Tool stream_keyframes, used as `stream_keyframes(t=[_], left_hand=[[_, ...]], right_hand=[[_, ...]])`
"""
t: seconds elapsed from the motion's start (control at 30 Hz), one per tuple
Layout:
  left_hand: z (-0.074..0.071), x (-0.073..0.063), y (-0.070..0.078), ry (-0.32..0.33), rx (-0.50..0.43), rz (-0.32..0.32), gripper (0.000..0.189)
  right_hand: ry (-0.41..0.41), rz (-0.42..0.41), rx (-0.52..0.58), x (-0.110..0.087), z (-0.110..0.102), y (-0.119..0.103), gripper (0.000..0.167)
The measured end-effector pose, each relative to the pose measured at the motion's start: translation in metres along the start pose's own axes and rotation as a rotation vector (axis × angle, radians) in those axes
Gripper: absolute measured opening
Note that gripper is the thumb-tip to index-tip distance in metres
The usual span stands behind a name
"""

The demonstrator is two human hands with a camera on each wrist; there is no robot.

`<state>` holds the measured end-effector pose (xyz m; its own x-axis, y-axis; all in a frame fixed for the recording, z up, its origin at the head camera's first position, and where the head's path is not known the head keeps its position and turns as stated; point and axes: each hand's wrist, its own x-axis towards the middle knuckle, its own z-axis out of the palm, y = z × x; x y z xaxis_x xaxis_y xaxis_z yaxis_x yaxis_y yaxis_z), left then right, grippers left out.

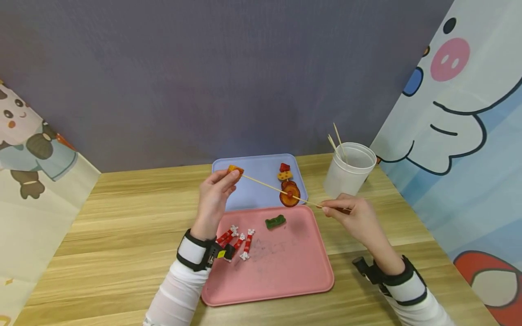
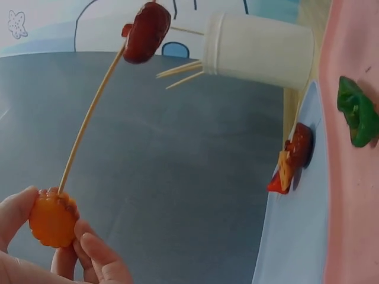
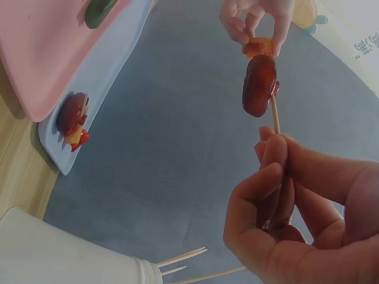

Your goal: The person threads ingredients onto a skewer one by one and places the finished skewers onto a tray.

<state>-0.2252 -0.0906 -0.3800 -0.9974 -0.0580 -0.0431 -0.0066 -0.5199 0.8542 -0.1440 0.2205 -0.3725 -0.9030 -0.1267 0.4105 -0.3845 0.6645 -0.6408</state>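
Observation:
My left hand [image 1: 216,192] pinches an orange, scallop-edged piece like a corn slice [image 2: 53,219] between thumb and fingers. The far end of a thin bamboo skewer [image 1: 261,182] meets the edge of that piece; how deep it goes is hidden. My right hand [image 1: 355,216] grips the skewer near its other end, over the table right of the trays. Threaded between the hands is a glossy round brown slice [image 3: 259,86], with a small red bit at its centre. Both hands are raised above the trays.
On the blue tray [image 1: 254,199] lies another skewer with red, yellow [image 1: 285,175] and brown pieces. The pink tray [image 1: 281,267] in front holds a green piece [image 1: 275,222] and several red pieces with white ends [image 1: 248,244]. A white tub [image 1: 346,174] of skewers stands at right.

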Motion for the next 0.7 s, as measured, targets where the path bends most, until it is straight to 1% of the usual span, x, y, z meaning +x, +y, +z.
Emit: stream_keyframes(t=[0.1, 0.17, 0.23, 0.43, 0.53, 0.6, 0.7], left_hand=[[0.000, -0.001, -0.002, -0.005, 0.013, -0.011, 0.012], [0.001, -0.001, -0.004, 0.002, 0.014, -0.004, 0.012], [0.004, -0.002, -0.008, -0.004, 0.033, -0.013, 0.013], [0.020, -0.012, -0.021, -0.102, 0.149, -0.114, 0.014], [0.023, -0.014, -0.024, -0.089, 0.155, -0.117, 0.015], [0.023, -0.014, -0.026, -0.075, 0.150, -0.110, 0.015], [0.022, -0.015, -0.026, -0.070, 0.145, -0.113, 0.015]], right_hand=[[0.004, 0.003, 0.006, -0.001, 0.001, 0.000, 0.012], [0.014, 0.003, 0.009, -0.001, 0.003, 0.000, 0.012], [0.007, -0.009, 0.004, -0.001, 0.005, 0.000, 0.012], [-0.034, -0.038, 0.021, 0.000, 0.013, -0.004, 0.011], [-0.028, -0.035, 0.026, 0.000, 0.015, -0.005, 0.012], [-0.028, -0.034, 0.027, 0.000, 0.015, -0.005, 0.012], [-0.037, -0.028, 0.030, 0.000, 0.015, -0.005, 0.011]])
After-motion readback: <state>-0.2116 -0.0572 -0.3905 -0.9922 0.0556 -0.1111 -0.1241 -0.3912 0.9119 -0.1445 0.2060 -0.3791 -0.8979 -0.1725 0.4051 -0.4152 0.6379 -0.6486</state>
